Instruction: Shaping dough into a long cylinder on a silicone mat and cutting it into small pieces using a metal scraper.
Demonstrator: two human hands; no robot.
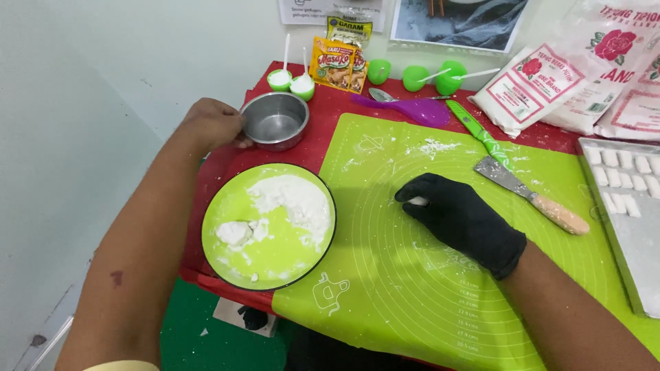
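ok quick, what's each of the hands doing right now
Left hand: bare, curled against the rim of the small steel pot.
Right hand: black glove, pressing a small white dough piece on the green mat.

Two small orange seasoning sachets (337,63) stand at twelve o'clock, a yellow-green packet (349,29) behind them. White flour bags (543,86) with red rose labels lean at two o'clock. A white paper sign (330,10) and a dark photo print (459,20) hang on the wall at twelve.
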